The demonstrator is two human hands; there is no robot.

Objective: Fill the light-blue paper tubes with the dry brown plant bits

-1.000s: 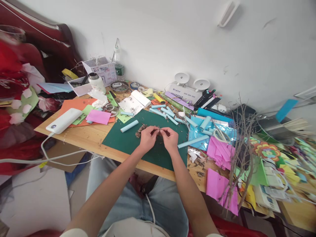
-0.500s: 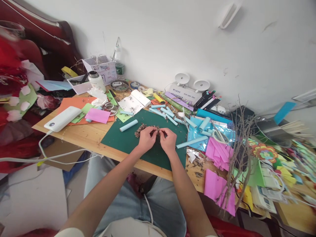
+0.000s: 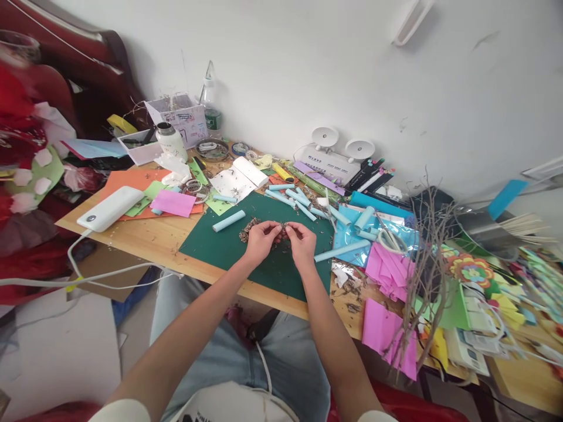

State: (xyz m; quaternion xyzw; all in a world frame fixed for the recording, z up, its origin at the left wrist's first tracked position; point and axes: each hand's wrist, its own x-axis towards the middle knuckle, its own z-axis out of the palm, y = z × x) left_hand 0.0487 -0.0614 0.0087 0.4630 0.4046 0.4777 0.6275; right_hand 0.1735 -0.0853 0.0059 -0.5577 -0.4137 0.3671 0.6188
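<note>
Between our two hands, small dark brown, dry-looking plant scrap; ragged, crumbly at the edges, mostly hidden by fingers. Left hand point(image 3: 263, 239) pinches it between thumb and forefinger; right hand point(image 3: 301, 240) pinches just beside, fingertips close to the left's. Exact shape of the scrap point(image 3: 282, 225) too small for us to tell. It sits just above the green mat point(image 3: 264, 269). Touching or close by the left hand's outer side we see a brown clump point(image 3: 249, 230), knobbly, mottled with paler flecks, lying on the mat.

Containers: beyond the left hand, toward the wall, we note a round shallow dish point(image 3: 211, 159) with something white and coiled inside. Left of it, a white bottle point(image 3: 171, 143), upright, uncapped; contents hidden from us. Behind that, a marked white box point(image 3: 189, 126) with thin twigs showing at its top. Next to the box, a clear plastic bottle point(image 3: 213, 105), green label. Well to the right hand's right, a greyish cylinder point(image 3: 488, 225), tilted in our view, pale thin sticks point(image 3: 530, 225) jutting from its mouth.
</note>
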